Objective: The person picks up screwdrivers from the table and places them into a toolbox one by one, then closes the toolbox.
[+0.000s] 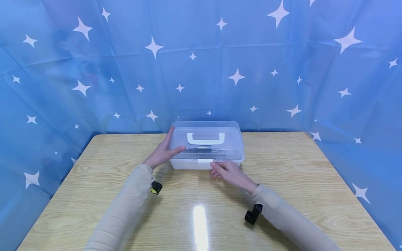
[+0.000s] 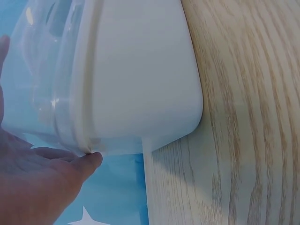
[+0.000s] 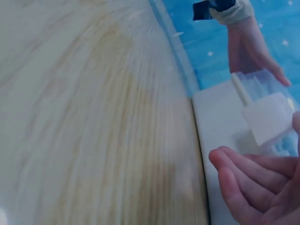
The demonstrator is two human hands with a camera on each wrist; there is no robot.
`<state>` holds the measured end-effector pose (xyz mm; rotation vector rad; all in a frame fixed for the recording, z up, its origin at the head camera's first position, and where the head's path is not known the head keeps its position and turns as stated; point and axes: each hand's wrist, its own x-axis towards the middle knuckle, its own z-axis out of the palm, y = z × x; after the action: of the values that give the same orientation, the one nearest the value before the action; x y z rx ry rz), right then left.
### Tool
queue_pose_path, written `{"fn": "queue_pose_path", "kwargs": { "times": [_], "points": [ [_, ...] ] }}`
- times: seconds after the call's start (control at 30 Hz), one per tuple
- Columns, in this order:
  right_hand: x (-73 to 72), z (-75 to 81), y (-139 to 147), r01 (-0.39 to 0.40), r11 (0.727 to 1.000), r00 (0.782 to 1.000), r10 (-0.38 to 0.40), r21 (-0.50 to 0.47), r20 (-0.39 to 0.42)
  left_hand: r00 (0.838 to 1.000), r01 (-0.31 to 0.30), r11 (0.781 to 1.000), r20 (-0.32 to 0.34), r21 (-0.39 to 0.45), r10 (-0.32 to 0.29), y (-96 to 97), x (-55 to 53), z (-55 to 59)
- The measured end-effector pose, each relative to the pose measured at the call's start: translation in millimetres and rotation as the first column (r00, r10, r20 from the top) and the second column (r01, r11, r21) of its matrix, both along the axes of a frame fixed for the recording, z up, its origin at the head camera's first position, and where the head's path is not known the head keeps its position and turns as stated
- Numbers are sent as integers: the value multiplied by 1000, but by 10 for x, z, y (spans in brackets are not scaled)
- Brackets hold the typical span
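Note:
A toolbox (image 1: 185, 164) with a clear lid (image 1: 230, 144), a white carrying handle (image 1: 205, 141) and a white base stands at the table's back edge. My left hand (image 1: 161, 152) rests at the lid's left end, thumb over the front corner and fingers along the side. In the left wrist view a fingertip (image 2: 95, 159) touches the lid's rim. At the front latch (image 1: 205, 163) is my right hand (image 1: 229, 172), its thumb at the latch's right end. The right wrist view shows the latch (image 3: 269, 117) tilted out from the base, with loosely bent fingers (image 3: 234, 178) below it.
The wood-grain table (image 1: 176, 216) spreads out in front of the toolbox. A blue curtain (image 1: 201, 94) with white stars hangs right behind the table and along both sides. Through the clear lid, the contents are too blurred to tell.

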<state>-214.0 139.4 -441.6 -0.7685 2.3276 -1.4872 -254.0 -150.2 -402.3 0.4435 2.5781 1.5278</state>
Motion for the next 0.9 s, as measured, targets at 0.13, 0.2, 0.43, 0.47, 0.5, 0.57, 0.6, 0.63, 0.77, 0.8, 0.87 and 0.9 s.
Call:
{"fn": "queue_pose_path", "kwargs": {
  "times": [0.13, 0.2, 0.43, 0.47, 0.5, 0.57, 0.6, 0.63, 0.77, 0.8, 0.87, 0.9],
  "points": [
    [-22, 21, -40, 38, 999, 998, -38, -5, 45, 1000, -2, 1000, -6, -2, 2, 4, -2, 10],
    [-28, 28, -51, 56, 998, 996, -56, -3, 69, 1000, -3, 1000, -6, -4, 3, 4, -5, 11],
    [-29, 49, -80, 92, 996, 991, -90, -20, 97, 1000, -1, 1000, -6, -14, 1, 5, -10, 11],
    [-25, 55, -86, 100, 995, 990, -98, -17, 97, 1000, -2, 1000, -3, -15, 2, 5, -9, 10],
    [-19, 64, -92, 109, 994, 989, -107, -16, 101, 1000, -4, 1000, -1, -16, 4, 5, -9, 9],
    [-16, 75, -100, 112, 994, 988, -109, -16, 106, 1000, -6, 1000, 4, -15, 6, 4, -6, 6],
    [-15, 81, -101, 114, 993, 988, -112, -15, 110, 1000, -6, 1000, 4, -14, 6, 4, -5, 5],
    [-17, 85, -102, 118, 993, 987, -116, -15, 113, 1000, -7, 1000, 6, -13, 7, 5, -5, 5],
    [-54, 91, -98, 126, 992, 984, -121, -27, 130, 1000, -3, 1000, 13, -11, 3, 13, -12, 7],
    [-64, 96, -99, 126, 992, 983, -121, -29, 135, 1000, -2, 1000, 13, -12, 2, 15, -18, 5],
    [-79, 93, -95, 123, 992, 984, -117, -34, 135, 1000, 1, 1000, 18, -12, -1, 14, -29, -1],
    [-57, 144, -104, 118, 992, 984, -113, -32, 140, 1000, 2, 1000, 20, -10, -2, 11, -34, -5]
  ]
}}
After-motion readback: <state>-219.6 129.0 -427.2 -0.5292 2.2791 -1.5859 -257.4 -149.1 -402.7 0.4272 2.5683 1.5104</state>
